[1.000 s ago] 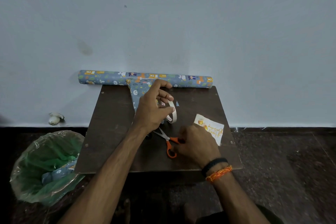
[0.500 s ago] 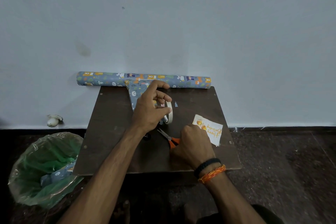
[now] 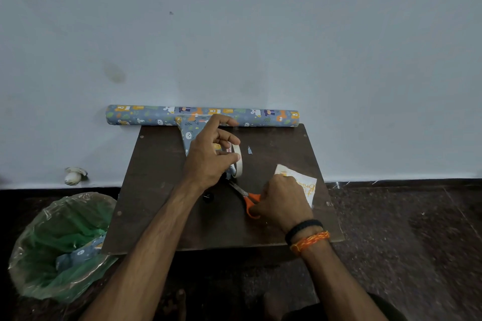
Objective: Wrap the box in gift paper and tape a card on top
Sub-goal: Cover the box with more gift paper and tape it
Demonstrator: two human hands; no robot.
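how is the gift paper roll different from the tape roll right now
The gift paper roll is a long tube lying flat along the far edge of the table; the tape roll is a thin ring held upright. The gift paper roll is blue with cartoon animals; the tape roll is plain cream. No hand touches the gift paper roll, while the left hand grips the tape roll. Both are wound rolls.

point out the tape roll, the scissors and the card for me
tape roll [image 3: 238, 161], head view, on the pale outer band at its right edge
scissors [image 3: 251, 203], head view, on the orange handle beside the right hand
card [image 3: 307, 185], head view, on the white printed face
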